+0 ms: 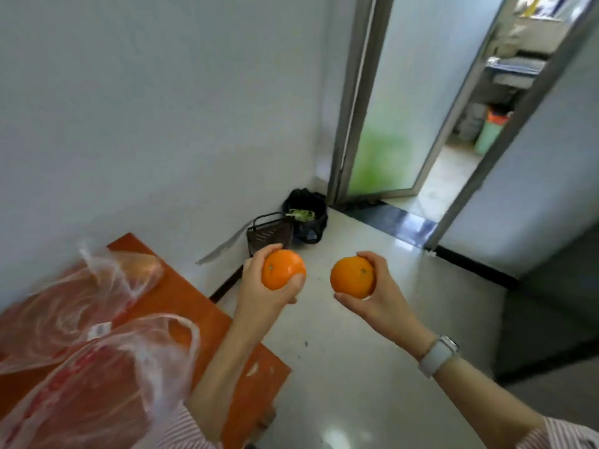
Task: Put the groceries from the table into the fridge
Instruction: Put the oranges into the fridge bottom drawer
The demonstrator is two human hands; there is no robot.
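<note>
Two oranges are in hand at this moment: the left hand (262,286) is closed around the left orange (283,269), and the right hand (372,293), which has a pale watch (437,355) on its wrist, is closed around the right orange (352,277). Both fruits are lifted clear of the surface (207,306) and hang over the pale floor (356,367), near each other but not touching. I judge that the step is the carrying one: the fruits are picked and must now go to the fridge, which I cannot see anywhere here. The next move probably calls for turning the body toward it, and because both hands are full, one orange may need to pass to the other hand to open the fridge door. Left of the left hand and below it, on the orange surface, thin plastic bags (97,367) lie with more goods inside, so the task seems far from finished. Beyond the hands, in the corner, stand a dark basket (269,233) and a black bin (308,215) with green scraps. Past the right hand a doorway (447,176) is open. Nothing blocks the floor just ahead of the hands.
</note>
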